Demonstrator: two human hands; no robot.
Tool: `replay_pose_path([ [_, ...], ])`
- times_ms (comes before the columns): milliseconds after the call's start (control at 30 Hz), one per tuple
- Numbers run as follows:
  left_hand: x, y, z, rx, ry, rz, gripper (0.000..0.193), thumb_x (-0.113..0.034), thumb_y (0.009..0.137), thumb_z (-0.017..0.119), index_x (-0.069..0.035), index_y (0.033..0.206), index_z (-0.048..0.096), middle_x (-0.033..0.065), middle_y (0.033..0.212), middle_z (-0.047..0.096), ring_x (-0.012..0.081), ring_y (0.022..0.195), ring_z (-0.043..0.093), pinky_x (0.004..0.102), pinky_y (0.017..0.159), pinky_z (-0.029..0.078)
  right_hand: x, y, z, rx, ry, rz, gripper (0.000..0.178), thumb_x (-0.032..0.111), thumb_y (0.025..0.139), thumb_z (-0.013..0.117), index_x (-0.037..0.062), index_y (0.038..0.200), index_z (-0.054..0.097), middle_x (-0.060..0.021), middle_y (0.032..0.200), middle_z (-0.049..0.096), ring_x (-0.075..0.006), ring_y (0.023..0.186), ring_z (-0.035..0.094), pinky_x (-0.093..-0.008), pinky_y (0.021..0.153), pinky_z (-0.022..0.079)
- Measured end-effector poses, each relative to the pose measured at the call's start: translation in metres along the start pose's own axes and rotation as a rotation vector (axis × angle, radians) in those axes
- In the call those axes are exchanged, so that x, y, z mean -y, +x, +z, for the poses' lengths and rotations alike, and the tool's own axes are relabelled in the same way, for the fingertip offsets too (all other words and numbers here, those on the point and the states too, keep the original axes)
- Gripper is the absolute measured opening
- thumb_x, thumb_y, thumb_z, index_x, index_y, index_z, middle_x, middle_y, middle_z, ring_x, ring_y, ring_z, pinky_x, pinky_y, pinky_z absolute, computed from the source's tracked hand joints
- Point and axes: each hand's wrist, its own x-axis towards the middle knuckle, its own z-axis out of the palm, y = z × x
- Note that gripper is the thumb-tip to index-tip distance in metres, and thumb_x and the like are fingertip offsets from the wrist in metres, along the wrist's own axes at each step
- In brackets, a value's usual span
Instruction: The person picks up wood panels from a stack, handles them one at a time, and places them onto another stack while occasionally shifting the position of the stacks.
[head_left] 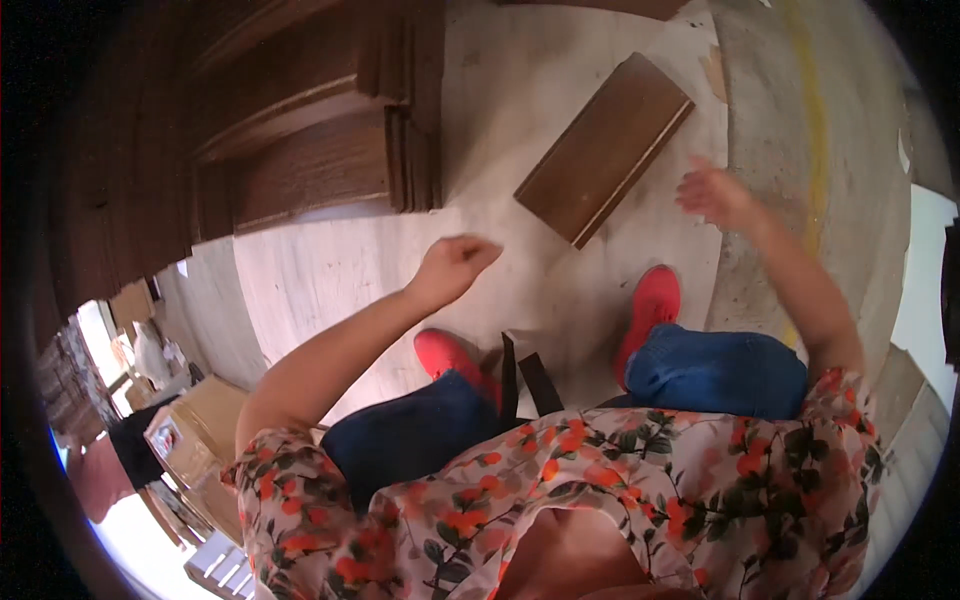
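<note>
Head view, brown panel: a dark brown wooden panel [605,150] lies flat and slanted on a pale floor sheet [545,290], ahead of the person and between the two hands; a light line runs along its right-hand long edge.
Head view, left hand: the left hand [458,268] is in the air near the panel's lower left corner, apart from it, fingers curled inward; how tightly they close cannot be told, and no held thing shows.
Head view, right hand: the right hand [712,193] hovers just beside the panel's right side, not gripping it, blurred, with fingers loosely bent and parted and nothing seen in them.
Head view, left side: brown wooden furniture parts [310,170] with stepped edges stand close together; farther down are cardboard boxes [205,430].
Head view, right side: a yellow line [815,110] runs along the grey floor [765,140] beyond the sheet.
Head view, person: red shoes [655,300] set apart on the sheet, blue jeans [715,370] and a floral top [600,470]; dark straps [540,385] hang between the legs.
</note>
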Motion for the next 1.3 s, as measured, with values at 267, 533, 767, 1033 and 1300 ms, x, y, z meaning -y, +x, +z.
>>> replay_pose_path([
  [267, -0.045, 0.169, 0.035, -0.168, 0.221, -0.134, 0.084, -0.069, 0.085, 0.038, 0.008, 0.113, 0.059, 0.0256, 0.115, 0.058, 0.0317, 0.110, 0.056, 0.0350, 0.095, 0.039, -0.022, -0.001, 0.095, 0.222, 0.298, -0.082, 0.088, 0.053, 0.078, 0.067, -0.0014, 0.137, 0.032, -0.0109, 0.129, 0.048, -0.0234, 0.111, 0.049, -0.0387, 0.097, 0.040],
  [533, -0.058, 0.120, 0.107, -0.193, 0.042, -0.194, 0.083, -0.071, 0.084, 0.036, 0.006, 0.095, 0.066, 0.0309, 0.095, 0.061, 0.0388, 0.099, 0.059, 0.0388, 0.085, 0.045, -0.013, -0.004, 0.101, -0.008, 0.262, -0.075, 0.068, 0.048, 0.081, 0.065, -0.0018, 0.126, 0.049, -0.0131, 0.123, 0.054, -0.0238, 0.111, 0.051, -0.0392, 0.092, 0.040],
  [767, -0.054, 0.094, 0.114, -0.128, -0.360, -0.258, 0.065, -0.054, 0.083, 0.060, 0.007, 0.108, 0.060, 0.0095, 0.092, 0.061, 0.0180, 0.085, 0.054, 0.0284, 0.080, 0.042, -0.006, -0.006, 0.095, 0.067, 0.212, -0.001, 0.061, 0.043, 0.080, 0.067, -0.0039, 0.117, 0.055, -0.0135, 0.109, 0.062, -0.0227, 0.099, 0.060, -0.0345, 0.084, 0.049],
  [1033, -0.084, 0.104, 0.066, 0.232, -0.674, -0.132, 0.066, -0.022, 0.069, 0.073, 0.006, 0.121, 0.044, 0.0151, 0.111, 0.059, 0.0240, 0.101, 0.059, 0.0352, 0.090, 0.046, 0.029, -0.007, 0.085, 0.429, 0.288, -0.054, 0.052, 0.034, 0.080, 0.068, -0.0014, 0.116, 0.056, -0.0111, 0.109, 0.063, -0.0237, 0.099, 0.061, -0.0366, 0.090, 0.047],
  [1300, -0.086, 0.078, 0.079, 0.030, -0.336, 0.124, 0.098, -0.014, 0.048, 0.086, 0.007, 0.127, 0.031, 0.0182, 0.120, 0.051, 0.0268, 0.114, 0.049, 0.0339, 0.099, 0.038, 0.028, -0.029, 0.074, 0.261, 0.114, -0.538, 0.079, 0.007, 0.058, 0.083, -0.0019, 0.126, 0.044, -0.0124, 0.117, 0.057, -0.0249, 0.109, 0.054, -0.0362, 0.098, 0.040],
])
